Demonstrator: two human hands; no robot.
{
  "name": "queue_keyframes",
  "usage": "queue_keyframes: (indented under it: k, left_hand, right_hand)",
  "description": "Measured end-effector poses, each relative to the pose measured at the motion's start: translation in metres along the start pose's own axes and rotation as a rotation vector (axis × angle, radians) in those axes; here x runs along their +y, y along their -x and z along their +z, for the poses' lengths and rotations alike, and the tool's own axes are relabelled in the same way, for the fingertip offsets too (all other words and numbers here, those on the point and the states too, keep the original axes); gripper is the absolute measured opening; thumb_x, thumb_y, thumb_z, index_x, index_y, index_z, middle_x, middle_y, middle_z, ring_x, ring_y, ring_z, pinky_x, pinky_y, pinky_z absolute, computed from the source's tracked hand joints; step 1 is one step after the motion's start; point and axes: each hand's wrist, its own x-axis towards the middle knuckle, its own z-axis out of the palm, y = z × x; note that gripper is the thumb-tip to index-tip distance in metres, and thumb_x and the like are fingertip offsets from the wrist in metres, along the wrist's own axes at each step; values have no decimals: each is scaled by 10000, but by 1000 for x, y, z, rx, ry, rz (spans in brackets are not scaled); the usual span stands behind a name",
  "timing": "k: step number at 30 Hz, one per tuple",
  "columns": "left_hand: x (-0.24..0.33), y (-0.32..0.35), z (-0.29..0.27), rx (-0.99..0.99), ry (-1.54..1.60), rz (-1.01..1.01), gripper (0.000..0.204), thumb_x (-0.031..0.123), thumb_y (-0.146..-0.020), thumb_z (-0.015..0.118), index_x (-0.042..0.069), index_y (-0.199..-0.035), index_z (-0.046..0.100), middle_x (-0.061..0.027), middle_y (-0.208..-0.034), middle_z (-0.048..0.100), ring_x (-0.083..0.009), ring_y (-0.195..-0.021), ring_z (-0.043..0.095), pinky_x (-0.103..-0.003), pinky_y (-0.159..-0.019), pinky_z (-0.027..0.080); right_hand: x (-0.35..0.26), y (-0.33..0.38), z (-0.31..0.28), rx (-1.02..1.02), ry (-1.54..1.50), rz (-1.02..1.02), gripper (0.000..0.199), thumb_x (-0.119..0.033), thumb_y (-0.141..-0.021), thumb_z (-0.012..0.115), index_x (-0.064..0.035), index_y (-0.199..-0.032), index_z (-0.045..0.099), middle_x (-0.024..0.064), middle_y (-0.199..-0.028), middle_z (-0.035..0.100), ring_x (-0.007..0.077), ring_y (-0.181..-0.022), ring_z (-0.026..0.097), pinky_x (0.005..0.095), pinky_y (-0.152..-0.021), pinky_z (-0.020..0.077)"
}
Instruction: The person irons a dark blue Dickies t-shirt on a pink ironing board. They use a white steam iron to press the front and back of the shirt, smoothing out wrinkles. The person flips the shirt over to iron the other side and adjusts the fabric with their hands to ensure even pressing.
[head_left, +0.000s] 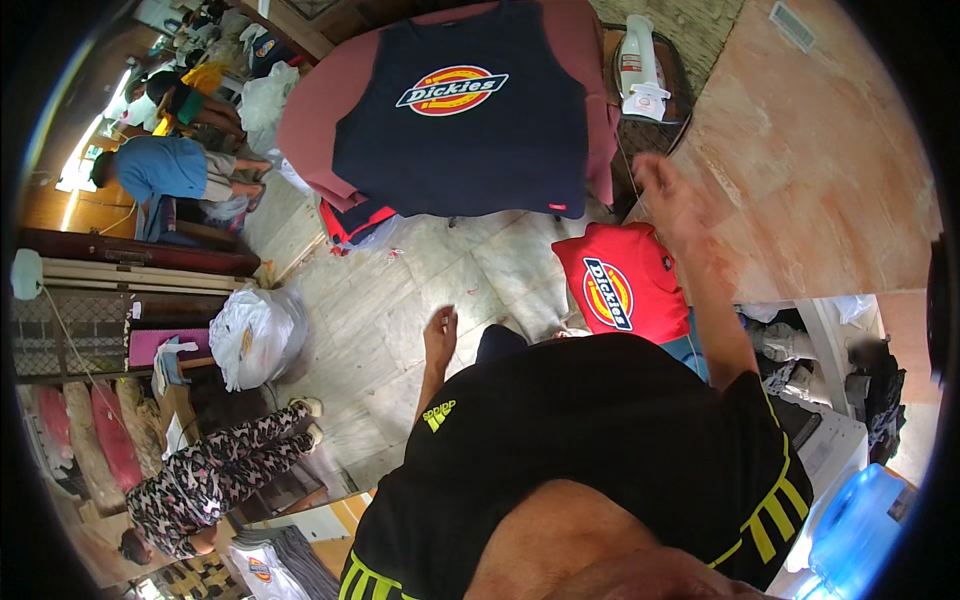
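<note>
A dark navy sleeveless shirt (455,130) with a red, yellow and white chest print lies flat over a dusty-pink padded board (305,130). My right hand (668,190) is raised beside the board's right end, near the edge of a pinkish stone-patterned tabletop. Motion smears its fingers, and I see nothing held in it. Under my right forearm sits a folded red shirt (600,280) with a similar print. My left hand (440,335) hangs low over the floor, away from the board, its fingers curled in with no object visible in them.
Beyond the board's right end, a white bottle-shaped device (640,70) rests on a dark stand. A stuffed white plastic bag (258,335) stands on the tiled floor at left. One person (220,480) in patterned clothes is at lower left; another (160,170) in blue bends farther back.
</note>
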Motion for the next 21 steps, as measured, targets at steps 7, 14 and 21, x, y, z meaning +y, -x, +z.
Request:
queue_keyframes:
  k: [7,14,21]
  left_hand:
    - [211,-154,-25,-17,127,365,242,172,-980,610,38,-1175,661,-116,-1141,668,-222,-1041,638,-340,-855,508]
    - [272,-301,-26,79,-79,726,252,142,-918,653,26,-1142,663,-157,-1180,632,-317,-1104,613,-402,-914,474]
    - [241,-420,-24,123,-583,626,539,362,-938,613,60,-1375,519,-169,-1473,459,-376,-1422,355,-566,-1126,264]
  right_hand:
    - [7,-159,-17,230,617,-396,431,-203,-943,652,-3,-1310,545,256,-1234,593,379,-1138,594,430,-1007,463]
    - [52,-222,-14,157,724,28,633,-414,-936,624,-4,-1394,471,287,-1301,576,439,-1208,564,467,-1016,448]
    - [67,-254,-14,147,177,438,525,-253,-954,633,40,-1362,480,174,-1010,682,252,-881,698,363,-774,586]
